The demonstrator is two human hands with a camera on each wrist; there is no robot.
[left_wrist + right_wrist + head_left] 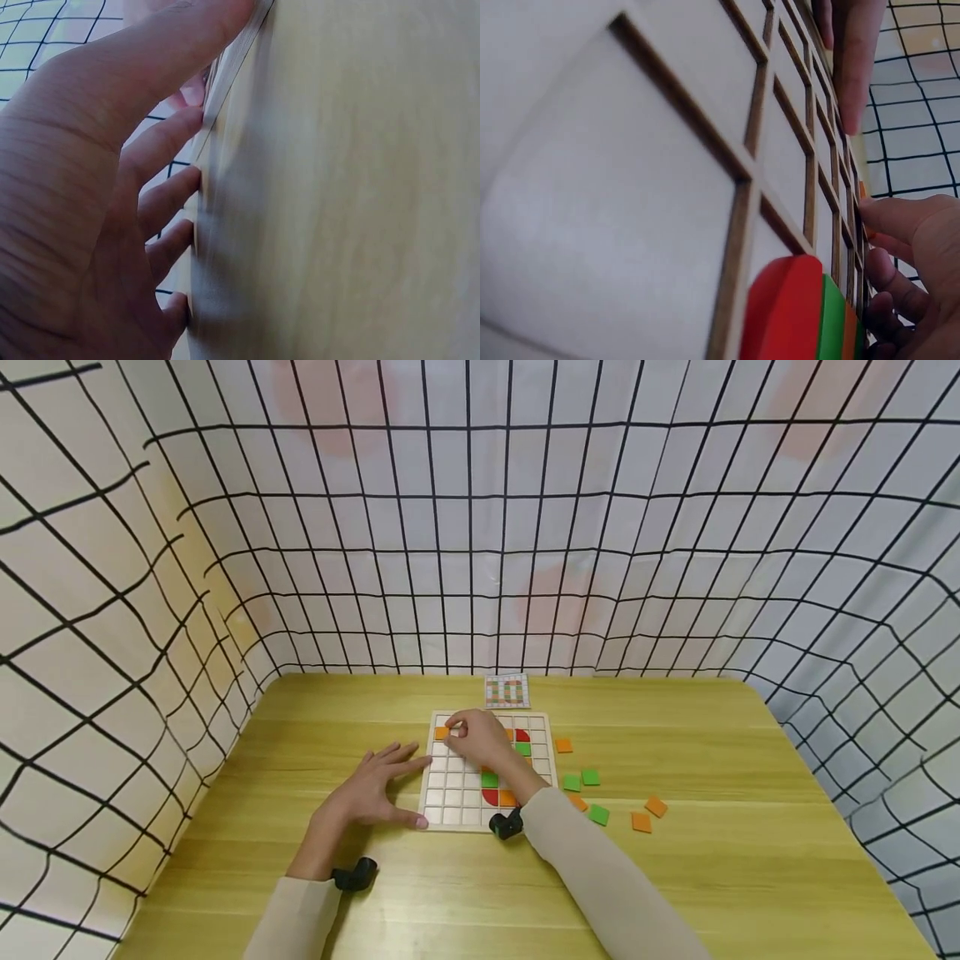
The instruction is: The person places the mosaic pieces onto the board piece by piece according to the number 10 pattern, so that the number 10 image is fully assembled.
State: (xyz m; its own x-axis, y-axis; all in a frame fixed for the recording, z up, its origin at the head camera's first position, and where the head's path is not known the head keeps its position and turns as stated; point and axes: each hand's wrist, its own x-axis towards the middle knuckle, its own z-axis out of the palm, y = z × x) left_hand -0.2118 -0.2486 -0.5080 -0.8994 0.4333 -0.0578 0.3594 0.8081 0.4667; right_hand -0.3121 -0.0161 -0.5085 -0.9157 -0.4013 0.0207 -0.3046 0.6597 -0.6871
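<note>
Tile board point(453, 781) at work on a wood-grained table point(735, 893)

The table is yellowish, its grain running mostly crosswise. Black mesh point(471, 551) rises along its back and both sides, with pale sheeting point(447, 468) behind it, marked by faint reddish and yellow patches.

The board lies flat near the table's middle, a patterned card point(507, 692) just beyond its far edge. The right hand point(482, 739) reaches across it, thumb and forefinger pinching an orange tile point(441, 733) at the far-left cell. The left hand point(367, 789) lies beside the board with fingers spread, thumb touching the near-left corner and forefinger at the left edge.

Red, green and orange pieces fill some cells, partly hidden by the right forearm. Loose green tiles point(590, 777) and orange tiles point(641, 822) lie scattered on the table to the board's right.
</note>
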